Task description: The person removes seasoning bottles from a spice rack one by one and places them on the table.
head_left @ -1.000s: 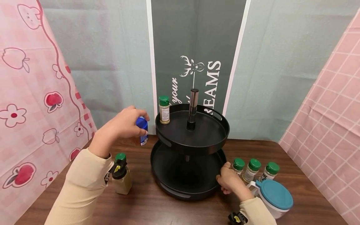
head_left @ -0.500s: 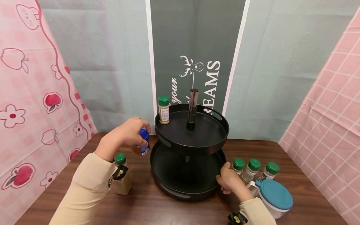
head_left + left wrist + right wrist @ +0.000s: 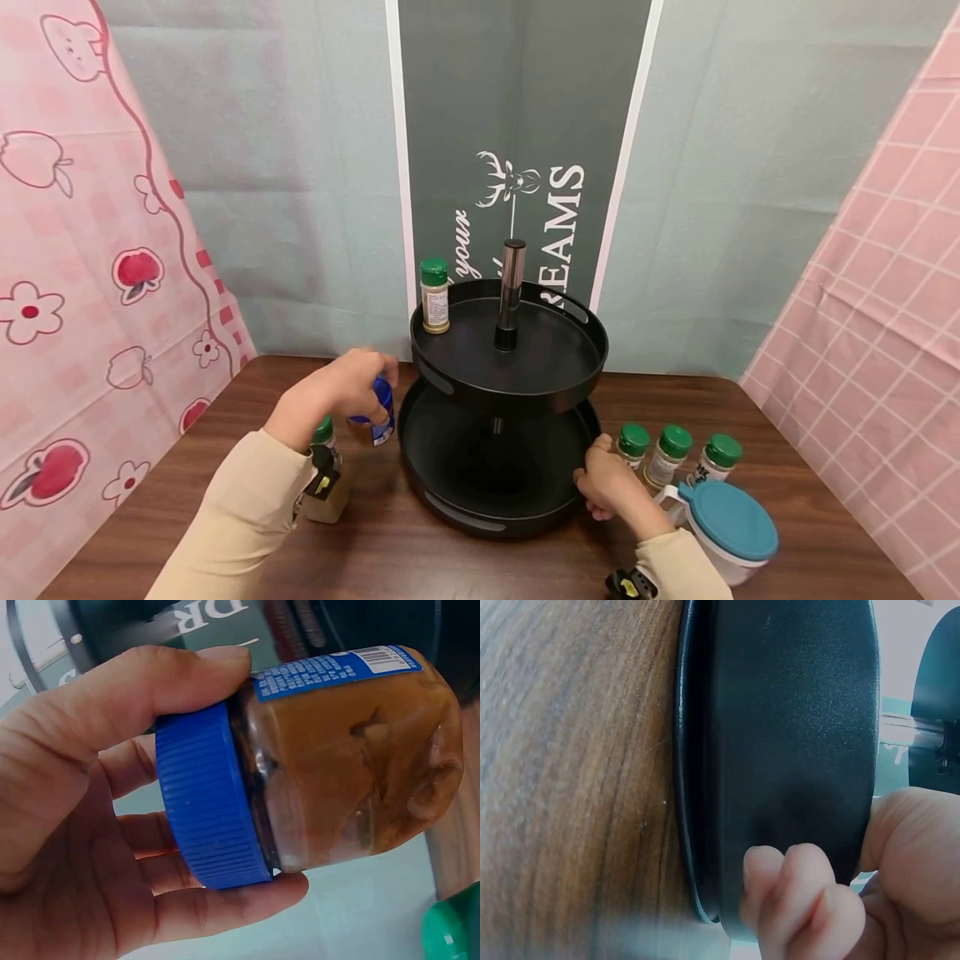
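My left hand (image 3: 347, 388) holds a jar of brown spread (image 3: 360, 765) by its ribbed blue lid (image 3: 206, 795), thumb on one side and fingers on the other. The jar hangs over the table, left of a black two-tier round tray stand (image 3: 483, 527). Its base looks close to the tabletop; whether it touches I cannot tell. My right hand (image 3: 611, 479) grips the rim of the lower tray (image 3: 795, 735), fingers against the outer wall and thumb over the edge. A green-capped spice bottle (image 3: 435, 300) stands at the left of the upper tray.
A square bottle with a green cap (image 3: 324, 429) stands behind my left wrist, partly hidden. Several green-capped bottles (image 3: 667, 458) line up right of the stand. In front of them sits a white container with a teal lid (image 3: 731, 521). Patterned cloths hang around the wooden table (image 3: 420, 567).
My left hand has lowered the jar from beside the upper tray towards the tabletop. My right hand keeps its grip on the lower tray, which has not visibly turned.
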Tool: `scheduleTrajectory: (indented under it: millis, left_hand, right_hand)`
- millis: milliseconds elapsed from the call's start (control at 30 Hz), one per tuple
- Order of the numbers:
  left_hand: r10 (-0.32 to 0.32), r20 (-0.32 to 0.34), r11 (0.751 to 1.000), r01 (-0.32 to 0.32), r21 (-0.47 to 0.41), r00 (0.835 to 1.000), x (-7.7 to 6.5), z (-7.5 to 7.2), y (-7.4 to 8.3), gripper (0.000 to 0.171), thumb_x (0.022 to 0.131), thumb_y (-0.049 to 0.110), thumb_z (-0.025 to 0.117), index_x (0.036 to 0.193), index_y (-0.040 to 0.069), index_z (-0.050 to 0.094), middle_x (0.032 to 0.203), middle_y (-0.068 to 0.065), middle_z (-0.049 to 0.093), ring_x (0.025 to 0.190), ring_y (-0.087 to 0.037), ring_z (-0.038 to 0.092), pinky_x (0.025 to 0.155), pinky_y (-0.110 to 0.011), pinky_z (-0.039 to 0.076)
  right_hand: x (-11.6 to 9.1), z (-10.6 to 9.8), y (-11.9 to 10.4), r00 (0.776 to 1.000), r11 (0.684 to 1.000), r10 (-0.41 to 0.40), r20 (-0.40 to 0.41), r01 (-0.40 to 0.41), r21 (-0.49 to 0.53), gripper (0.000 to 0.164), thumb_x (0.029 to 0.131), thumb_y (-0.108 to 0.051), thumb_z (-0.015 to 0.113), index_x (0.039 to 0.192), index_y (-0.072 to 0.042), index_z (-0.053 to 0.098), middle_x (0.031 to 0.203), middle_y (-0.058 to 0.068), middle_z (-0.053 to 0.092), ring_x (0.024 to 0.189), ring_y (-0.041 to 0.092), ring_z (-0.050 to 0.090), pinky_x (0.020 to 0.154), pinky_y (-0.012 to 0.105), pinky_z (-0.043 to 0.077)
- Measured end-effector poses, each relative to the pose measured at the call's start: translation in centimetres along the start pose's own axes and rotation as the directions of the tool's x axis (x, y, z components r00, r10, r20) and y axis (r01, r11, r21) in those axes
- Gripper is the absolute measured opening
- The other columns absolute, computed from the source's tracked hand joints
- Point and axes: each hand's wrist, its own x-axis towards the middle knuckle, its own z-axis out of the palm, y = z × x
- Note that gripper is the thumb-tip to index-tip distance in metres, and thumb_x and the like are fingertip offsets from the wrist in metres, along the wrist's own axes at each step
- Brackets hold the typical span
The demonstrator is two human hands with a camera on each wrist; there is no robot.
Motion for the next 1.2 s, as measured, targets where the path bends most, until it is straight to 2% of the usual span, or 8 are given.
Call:
scheduleTrajectory:
  millis: [367, 700, 867, 1033, 1200]
  left_hand:
    - [-0.055, 0.028, 0.998, 0.055, 0.007, 0.998, 0.2, 2.5, -0.7, 0.035, 0.06, 0.01, 0.082, 0.089, 0.01, 0.062, 0.09, -0.009, 0.051, 0.08, -0.024, 0.052, 0.062, -0.034, 0.048]
    - [-0.064, 0.062, 0.997, 0.06, 0.057, 0.996, 0.2, 4.6, -0.9, 0.036, 0.063, 0.012, 0.084, 0.09, 0.01, 0.06, 0.092, -0.01, 0.049, 0.087, -0.025, 0.05, 0.068, -0.038, 0.047]
    - [-0.096, 0.076, 0.994, 0.091, 0.065, 0.993, 0.2, 5.4, -0.8, 0.036, 0.065, 0.011, 0.083, 0.092, 0.01, 0.059, 0.093, -0.01, 0.048, 0.085, -0.025, 0.05, 0.069, -0.039, 0.046]
    - [-0.086, 0.077, 0.995, 0.082, 0.052, 0.993, 0.3, 6.1, -0.7, 0.036, 0.064, 0.01, 0.084, 0.09, 0.01, 0.059, 0.093, -0.01, 0.048, 0.086, -0.025, 0.048, 0.068, -0.039, 0.045]
    - [-0.106, 0.08, 0.994, 0.104, 0.036, 0.991, 0.3, 6.7, -0.6, 0.035, 0.063, 0.009, 0.084, 0.087, 0.011, 0.057, 0.09, -0.009, 0.048, 0.085, -0.024, 0.046, 0.068, -0.038, 0.045]
  right_hand:
    - [-0.1, -0.1, 0.0, 1.0, 1.0, 0.007, 0.009, -0.007, -0.006, 0.073, 0.09, -0.007, 0.047, 0.132, 0.026, -0.003, 0.049, 0.009, 0.053, 0.037, 0.018, 0.052, 0.038, 0.031, 0.045]
    - [-0.1, -0.1, -0.1, 1.0, 1.0, 0.011, 0.014, -0.011, -0.002, 0.073, 0.09, -0.007, 0.048, 0.132, 0.026, -0.003, 0.049, 0.009, 0.053, 0.037, 0.018, 0.052, 0.038, 0.031, 0.045]
    - [-0.1, -0.1, -0.1, 1.0, 1.0, 0.006, 0.016, -0.006, 0.0, 0.074, 0.09, -0.007, 0.048, 0.132, 0.026, -0.004, 0.05, 0.009, 0.053, 0.037, 0.018, 0.053, 0.038, 0.031, 0.045]
    - [0.0, -0.1, 0.0, 1.0, 1.0, 0.001, 0.007, -0.001, 0.0, 0.073, 0.089, -0.006, 0.048, 0.131, 0.026, -0.002, 0.049, 0.009, 0.052, 0.037, 0.018, 0.052, 0.037, 0.031, 0.045]
    - [-0.1, -0.1, 0.1, 1.0, 1.0, 0.0, 0.006, 0.0, 0.011, 0.073, 0.089, -0.006, 0.048, 0.132, 0.025, -0.002, 0.049, 0.009, 0.052, 0.037, 0.018, 0.052, 0.037, 0.031, 0.044]
